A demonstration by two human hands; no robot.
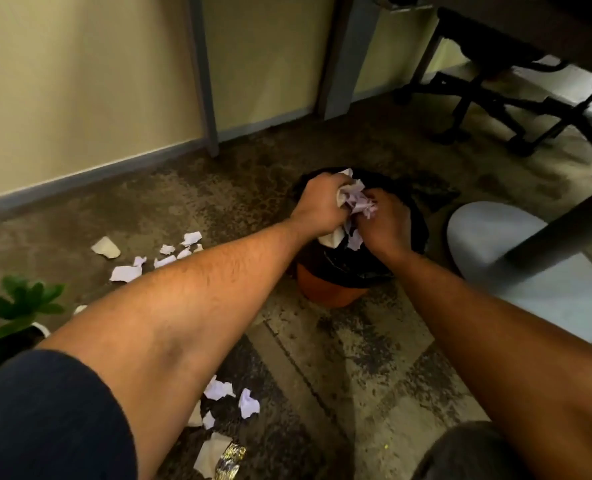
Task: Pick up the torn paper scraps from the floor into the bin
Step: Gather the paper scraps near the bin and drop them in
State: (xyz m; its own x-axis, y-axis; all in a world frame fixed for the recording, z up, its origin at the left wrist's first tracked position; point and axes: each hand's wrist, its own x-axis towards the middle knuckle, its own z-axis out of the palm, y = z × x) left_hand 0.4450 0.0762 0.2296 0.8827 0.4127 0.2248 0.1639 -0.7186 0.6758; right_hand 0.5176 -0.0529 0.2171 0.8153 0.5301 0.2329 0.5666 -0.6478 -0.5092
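Both hands — left hand, right hand — clutch scraps over bin

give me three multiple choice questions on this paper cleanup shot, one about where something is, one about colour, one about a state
1. Where are both hands?
A. over the bin
B. on the plant
C. flat on the floor

2. What colour is the bin's body below the black liner?
A. blue
B. orange
C. white

3. What state are the hands in?
A. open and empty
B. closed on a bunch of scraps
C. holding a broom

Answers:
1 A, the left hand and right hand meet above the bin.
2 B, orange shows under the liner.
3 B, both grips close on the bunch of scraps, while loose scraps remain on the floor.
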